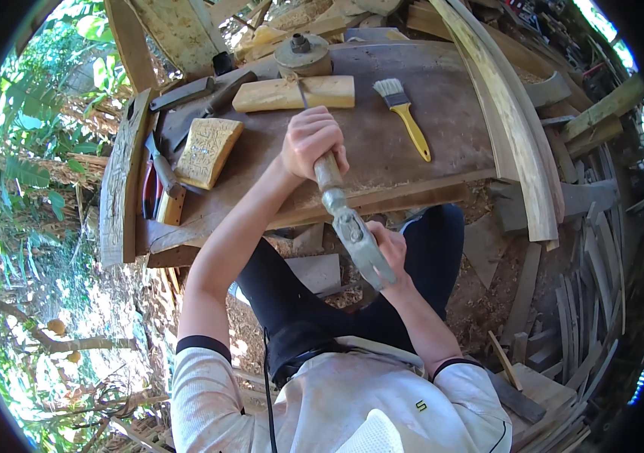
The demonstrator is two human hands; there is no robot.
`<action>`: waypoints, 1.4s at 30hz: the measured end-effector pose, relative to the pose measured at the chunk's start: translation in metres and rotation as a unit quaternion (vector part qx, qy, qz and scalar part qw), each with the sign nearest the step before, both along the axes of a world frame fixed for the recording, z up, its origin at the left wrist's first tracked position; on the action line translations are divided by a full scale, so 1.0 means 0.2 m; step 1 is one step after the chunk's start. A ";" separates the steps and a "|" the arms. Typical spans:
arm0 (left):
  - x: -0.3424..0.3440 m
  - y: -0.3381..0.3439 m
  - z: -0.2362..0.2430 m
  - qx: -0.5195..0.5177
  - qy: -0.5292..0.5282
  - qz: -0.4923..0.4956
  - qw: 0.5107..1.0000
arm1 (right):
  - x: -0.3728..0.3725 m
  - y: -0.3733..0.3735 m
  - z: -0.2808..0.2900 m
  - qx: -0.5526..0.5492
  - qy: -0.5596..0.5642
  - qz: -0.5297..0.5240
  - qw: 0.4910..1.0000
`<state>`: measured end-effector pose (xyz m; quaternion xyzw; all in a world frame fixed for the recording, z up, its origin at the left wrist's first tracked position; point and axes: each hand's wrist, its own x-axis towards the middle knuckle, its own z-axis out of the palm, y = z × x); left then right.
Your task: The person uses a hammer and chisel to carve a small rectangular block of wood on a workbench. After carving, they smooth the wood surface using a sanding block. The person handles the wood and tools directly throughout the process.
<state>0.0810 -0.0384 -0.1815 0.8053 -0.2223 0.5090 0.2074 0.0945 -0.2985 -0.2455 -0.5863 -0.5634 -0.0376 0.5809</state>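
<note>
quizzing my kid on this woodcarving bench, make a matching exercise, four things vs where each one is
Things:
1. paintbrush
2. carved block
3. chisel
4. metal mallet

Places:
A. left part of the bench, lying flat
B. in the right hand
C. gripped by the left hand, tip on the pale plank
D. right of the pale plank

Pairs: 1-D, 2-A, 3-C, 4-B

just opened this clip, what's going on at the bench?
A person sits at a wooden bench outdoors. The left hand grips a chisel by its wooden handle, with the blade tip on a pale wood block. The right hand holds a metal hammer low, near the lap. A carved block, a yellow brush and other tools lie on the bench.
</note>
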 end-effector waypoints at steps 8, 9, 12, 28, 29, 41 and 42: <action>0.01 0.02 0.03 0.001 -0.006 0.010 1.000 | 0.05 0.01 -0.02 0.014 -0.047 -0.008 0.999; 0.01 0.02 0.03 -0.004 -0.010 0.011 1.000 | 0.07 0.01 -0.03 0.053 -0.068 -0.005 0.996; 0.02 0.01 0.03 0.002 -0.016 0.002 1.000 | 0.01 0.02 -0.01 -0.027 0.011 -0.011 1.000; 0.03 0.02 0.03 -0.013 -0.018 0.039 0.999 | -0.04 0.00 -0.05 0.006 -0.006 -0.028 1.000; 0.02 0.01 0.03 -0.011 -0.019 0.032 0.999 | -0.03 0.00 -0.04 0.002 -0.002 -0.021 1.000; -0.10 -0.17 0.11 -0.015 -0.026 -0.050 0.998 | -0.12 -0.29 -0.39 -0.069 0.149 -0.112 0.980; -0.12 -0.20 0.14 -0.029 -0.050 -0.056 0.997 | -0.13 -0.31 -0.39 -0.060 0.166 -0.113 0.978</action>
